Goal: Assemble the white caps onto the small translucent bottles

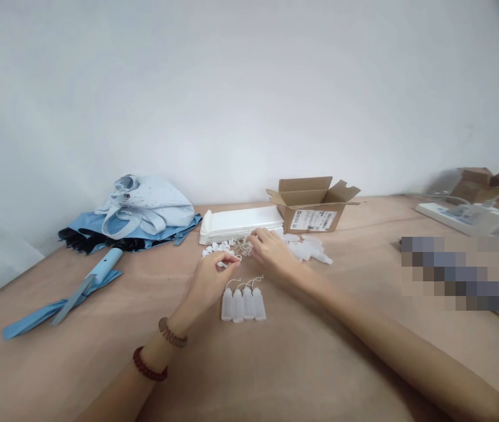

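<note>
My left hand (215, 274) is closed in a pinch, with a thin off-white cord (239, 258) at its fingertips. Beside its fingers lies a heap of small white caps (212, 250). My right hand (271, 249) reaches over a tangle of similar off-white cords (244, 247); its fingers are curled together, and what is between them is hidden. Nearer to me, several small translucent plastic bottles (238, 305) lie in a row, each with a bent cord at its neck. More translucent bottles (308, 249) are piled to the right of my right hand.
Behind my hands are a stack of white flat packages (243, 220) and an open cardboard box (313, 214). At left lie a pale blue bag (153, 205), a blue umbrella (78, 225) and its handle (106, 264). A power strip (447, 217) is at far right.
</note>
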`<state>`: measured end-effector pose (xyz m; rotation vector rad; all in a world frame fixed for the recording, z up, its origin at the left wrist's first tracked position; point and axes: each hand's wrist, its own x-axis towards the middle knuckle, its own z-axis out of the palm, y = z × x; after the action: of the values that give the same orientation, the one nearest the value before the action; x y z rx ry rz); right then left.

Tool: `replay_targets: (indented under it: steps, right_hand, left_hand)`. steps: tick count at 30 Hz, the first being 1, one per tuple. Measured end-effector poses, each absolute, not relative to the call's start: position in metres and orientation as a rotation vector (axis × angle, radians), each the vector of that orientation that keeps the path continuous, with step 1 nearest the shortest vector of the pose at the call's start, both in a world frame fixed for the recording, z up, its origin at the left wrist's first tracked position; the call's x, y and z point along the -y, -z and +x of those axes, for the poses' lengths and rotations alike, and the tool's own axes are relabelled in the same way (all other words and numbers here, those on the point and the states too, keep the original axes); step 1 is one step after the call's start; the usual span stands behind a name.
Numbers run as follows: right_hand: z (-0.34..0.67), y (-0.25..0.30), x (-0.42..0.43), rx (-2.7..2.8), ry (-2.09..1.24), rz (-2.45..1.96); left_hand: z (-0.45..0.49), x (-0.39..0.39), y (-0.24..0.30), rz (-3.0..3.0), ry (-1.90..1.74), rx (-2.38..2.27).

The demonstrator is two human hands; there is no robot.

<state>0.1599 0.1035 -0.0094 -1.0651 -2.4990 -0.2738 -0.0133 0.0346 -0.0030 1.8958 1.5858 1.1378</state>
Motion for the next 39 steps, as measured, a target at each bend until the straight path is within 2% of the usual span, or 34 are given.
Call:
replay_targets:
  steps: [7,17,39]
  right_hand:
    - [0.205,0.015,-0.054,1.839,-0.264,-0.903]
    - [0.212,0.045,-0.015,1.665,-0.713,-0.815]
    - [0.207,0.041,-0.002,1.702,-0.731,-0.742]
  left_hand:
    - [-0.006,-0.024,0.001,1.62,-1.145,-1.497]
    - [0.005,-0.011,0.003,1.518,-1.106,-1.237]
    - [0.007,-0.007,0.001,1.424,-1.055,-1.284]
